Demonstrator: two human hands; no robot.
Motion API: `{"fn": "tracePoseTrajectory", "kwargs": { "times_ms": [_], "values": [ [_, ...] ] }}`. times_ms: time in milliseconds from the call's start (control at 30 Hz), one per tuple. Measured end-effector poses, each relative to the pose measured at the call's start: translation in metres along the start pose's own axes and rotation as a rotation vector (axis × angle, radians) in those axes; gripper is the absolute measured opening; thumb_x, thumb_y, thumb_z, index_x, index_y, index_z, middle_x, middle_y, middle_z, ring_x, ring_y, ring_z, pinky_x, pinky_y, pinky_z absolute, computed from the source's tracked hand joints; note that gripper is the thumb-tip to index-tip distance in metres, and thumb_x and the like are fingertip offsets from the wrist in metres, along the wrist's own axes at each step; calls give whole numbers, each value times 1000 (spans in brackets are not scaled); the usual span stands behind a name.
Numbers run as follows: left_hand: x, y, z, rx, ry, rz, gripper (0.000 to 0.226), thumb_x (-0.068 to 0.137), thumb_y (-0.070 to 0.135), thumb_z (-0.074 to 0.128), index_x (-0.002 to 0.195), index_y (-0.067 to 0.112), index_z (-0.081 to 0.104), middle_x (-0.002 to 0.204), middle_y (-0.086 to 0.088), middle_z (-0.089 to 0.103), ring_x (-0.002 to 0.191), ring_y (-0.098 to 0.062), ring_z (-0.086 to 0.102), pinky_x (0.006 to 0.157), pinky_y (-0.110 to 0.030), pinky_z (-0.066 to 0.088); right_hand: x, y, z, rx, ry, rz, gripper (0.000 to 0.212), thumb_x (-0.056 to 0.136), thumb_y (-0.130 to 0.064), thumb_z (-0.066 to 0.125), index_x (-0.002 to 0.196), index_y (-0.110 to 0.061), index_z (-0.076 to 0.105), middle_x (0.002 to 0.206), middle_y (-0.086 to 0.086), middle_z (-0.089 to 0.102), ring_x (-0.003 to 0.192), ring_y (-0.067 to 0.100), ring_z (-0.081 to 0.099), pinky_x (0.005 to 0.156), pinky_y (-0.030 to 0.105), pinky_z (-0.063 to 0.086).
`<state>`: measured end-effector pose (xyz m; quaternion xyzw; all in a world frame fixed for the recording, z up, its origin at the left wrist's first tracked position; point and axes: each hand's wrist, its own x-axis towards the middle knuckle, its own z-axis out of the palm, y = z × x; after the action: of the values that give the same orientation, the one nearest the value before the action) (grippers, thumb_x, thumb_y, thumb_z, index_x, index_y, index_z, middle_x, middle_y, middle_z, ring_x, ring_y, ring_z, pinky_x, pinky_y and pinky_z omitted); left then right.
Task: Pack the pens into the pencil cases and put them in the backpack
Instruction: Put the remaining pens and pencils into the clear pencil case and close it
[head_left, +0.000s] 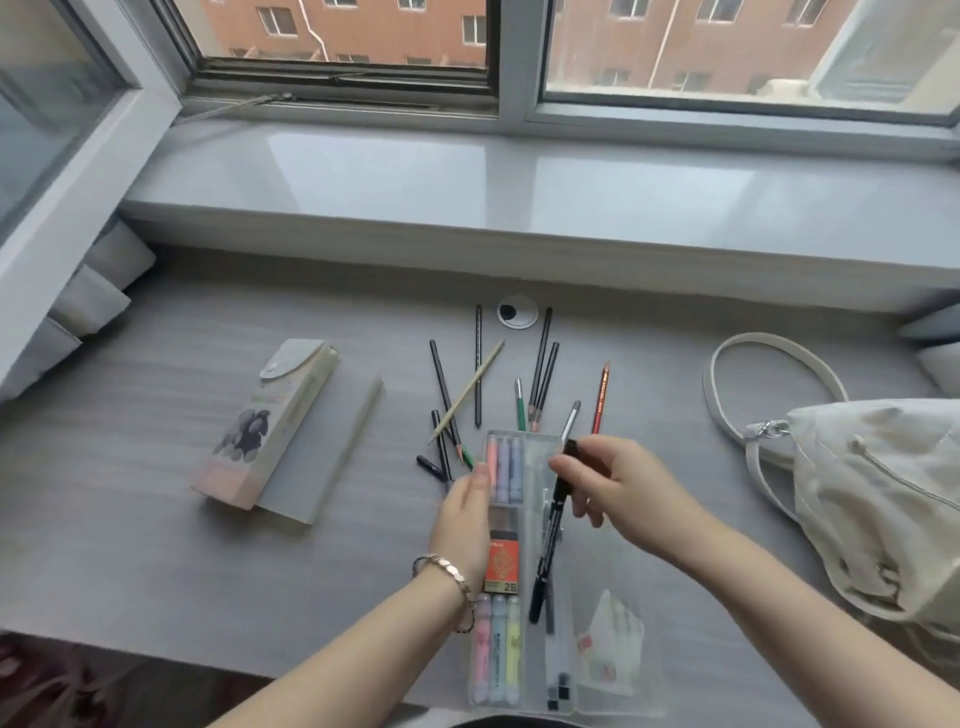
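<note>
1. A cream fabric backpack lies on the grey desk, well to the right of the clear plastic pencil case.
2. A pastel printed pencil case lies well to the clear case's left.
3. The left hand rests with straight fingers against the clear case's left edge.
4. The right hand hovers over its far right corner, fingertips pinching a black pen by the upper end.
5. Loose pencils lie scattered just beyond the case.
6. The pen hangs slanted over the case's right side.
</note>
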<state>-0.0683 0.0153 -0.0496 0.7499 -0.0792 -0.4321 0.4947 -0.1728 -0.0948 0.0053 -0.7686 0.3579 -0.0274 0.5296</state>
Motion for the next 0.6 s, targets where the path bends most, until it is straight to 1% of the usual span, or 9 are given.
{"fn": "tracePoseTrajectory", "kwargs": {
  "times_ms": [33,100,167,233,300,333,400,433,600],
  "values": [
    [-2,0,6,14,-19,11,43,94,44,30,107,16,60,107,-4,65,103,-21,58,93,-36,45,-3,7,3,-28,-26,18,26,90,-21,55,64,-19,52,49,-4,55,38,6,47,47,19,41],
    [-8,-2,16,49,-52,30,35,94,44,30,97,22,58,94,8,62,93,-12,57,73,-20,44,-13,19,8,-68,-31,30,7,86,-21,61,80,-19,60,53,-7,54,41,1,48,49,14,41],
    [-12,-2,22,73,-62,27,24,94,43,32,84,31,51,83,18,55,81,-2,53,60,-10,36,-22,31,11,-181,36,-5,21,80,-24,68,100,-22,60,65,-13,53,50,-4,50,55,6,39],
    [-15,-5,28,81,-62,18,24,94,41,33,78,32,47,79,20,52,73,5,49,53,-4,35,-34,41,14,-260,82,-82,34,77,-28,71,108,-23,60,73,-20,49,61,-9,48,63,2,36],
    [-17,-8,32,44,-59,-4,24,94,41,32,86,29,51,83,20,52,76,2,49,59,-7,36,-43,45,15,-302,108,-169,38,76,-29,72,111,-18,62,80,-26,45,69,-11,47,70,1,34],
    [-19,-8,34,33,-59,-12,26,94,42,32,96,26,53,88,18,53,82,-1,49,67,-12,37,-46,47,14,-320,124,-217,38,76,-28,72,111,-15,64,84,-23,47,75,-8,48,74,3,34],
    [-21,-7,36,30,-54,-15,38,94,42,31,117,19,52,100,11,50,95,-5,46,83,-19,33,-48,51,12,-404,168,-330,36,74,-27,73,105,-10,67,92,-6,59,88,10,52,84,13,35],
    [-21,-5,36,16,-47,-15,42,94,42,31,121,17,50,102,9,50,98,-6,45,85,-20,31,-48,52,12,-455,189,-375,35,74,-28,72,102,-9,68,95,-1,63,92,16,51,87,18,36],
    [-18,2,33,-19,-45,7,48,92,48,29,121,17,52,112,1,59,102,-13,54,86,-26,38,-50,53,8,-441,216,-470,28,76,-27,66,99,-12,71,105,-3,67,102,15,43,92,25,39]
  ]
}}
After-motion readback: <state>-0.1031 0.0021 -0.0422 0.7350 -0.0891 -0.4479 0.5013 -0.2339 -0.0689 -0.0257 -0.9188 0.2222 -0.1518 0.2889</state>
